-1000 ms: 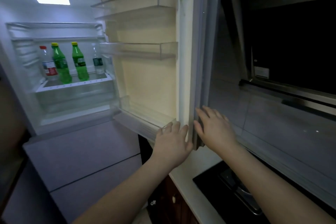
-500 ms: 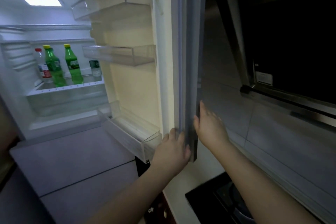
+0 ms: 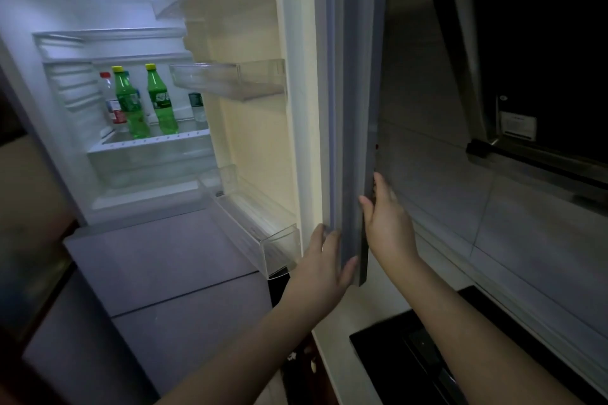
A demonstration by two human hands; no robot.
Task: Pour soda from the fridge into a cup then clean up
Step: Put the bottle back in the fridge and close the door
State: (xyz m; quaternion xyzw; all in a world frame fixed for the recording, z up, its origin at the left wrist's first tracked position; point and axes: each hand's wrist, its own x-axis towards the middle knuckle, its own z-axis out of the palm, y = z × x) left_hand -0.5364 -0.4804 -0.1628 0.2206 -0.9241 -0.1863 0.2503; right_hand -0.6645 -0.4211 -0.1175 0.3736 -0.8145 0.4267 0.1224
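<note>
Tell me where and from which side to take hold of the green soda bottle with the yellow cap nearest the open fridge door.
Take the green soda bottle with the yellow cap around its labelled middle, coming straight in from the open front. It stands upright on the fridge shelf, with a second green bottle close on its left and a small clear bottle behind on its right, so the front is freest.

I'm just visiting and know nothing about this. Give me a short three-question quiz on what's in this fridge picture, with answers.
1. True or false: the fridge door stands open.
2. How many green bottles with yellow caps stand on the lit shelf? A) one B) two C) four
3. Fill in: the left hand and the right hand both rest on the door's ____.

Key:
1. True.
2. B: one green bottle beside another.
3. Edge.
</note>
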